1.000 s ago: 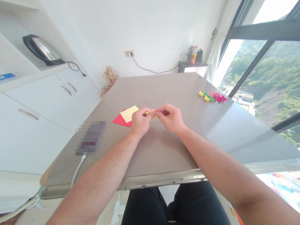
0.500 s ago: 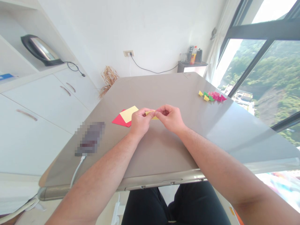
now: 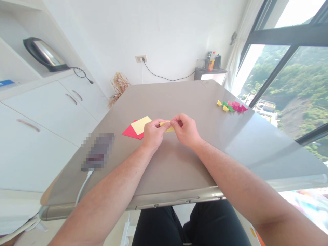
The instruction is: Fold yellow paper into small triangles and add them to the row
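My left hand (image 3: 153, 134) and my right hand (image 3: 186, 129) meet over the middle of the grey table (image 3: 179, 160). Both pinch a small folded yellow paper (image 3: 167, 126) between their fingertips, the left at its left end, the right at its right end. Just left of my left hand lie flat paper squares, a yellow sheet (image 3: 140, 124) on top of a red sheet (image 3: 128, 132).
A row of small folded paper pieces (image 3: 232, 106) in yellow, green and pink lies at the table's far right. A blurred flat device (image 3: 98, 152) with a white cable sits near the left edge. White cabinets with a kettle (image 3: 42, 53) stand to the left, a window to the right.
My hands stay together on the yellow paper; the right fingers have shifted slightly along it. Nothing else on the table moved.
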Available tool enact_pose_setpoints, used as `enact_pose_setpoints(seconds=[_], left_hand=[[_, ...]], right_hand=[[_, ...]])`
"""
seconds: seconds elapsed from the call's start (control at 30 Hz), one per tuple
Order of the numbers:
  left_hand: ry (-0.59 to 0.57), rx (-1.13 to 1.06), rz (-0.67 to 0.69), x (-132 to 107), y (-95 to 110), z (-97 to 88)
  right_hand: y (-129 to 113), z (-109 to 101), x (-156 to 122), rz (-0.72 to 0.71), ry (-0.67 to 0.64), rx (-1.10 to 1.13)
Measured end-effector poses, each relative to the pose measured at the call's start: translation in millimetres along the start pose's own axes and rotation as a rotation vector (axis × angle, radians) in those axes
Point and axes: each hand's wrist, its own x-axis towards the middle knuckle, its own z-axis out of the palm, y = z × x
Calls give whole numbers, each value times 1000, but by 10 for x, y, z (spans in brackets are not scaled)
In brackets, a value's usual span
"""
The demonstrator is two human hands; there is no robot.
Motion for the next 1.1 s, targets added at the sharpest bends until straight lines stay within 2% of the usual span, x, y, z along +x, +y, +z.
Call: enact_pose_setpoints(seconds=[0.5,0.77,0.93,1.1], left_hand=[[-10,-181,16,3,0,10],[-31,-318,-49,23,35,13],[-51,-318,-31,5,64,35],[-56,-283,2,7,63,34]], right_hand=[[-24,-14,-6,-14,32,48],[-17,-33,1,75,-35,252],[-35,-62,3,138,-121,358],[-92,-87,-3,163,-87,369]])
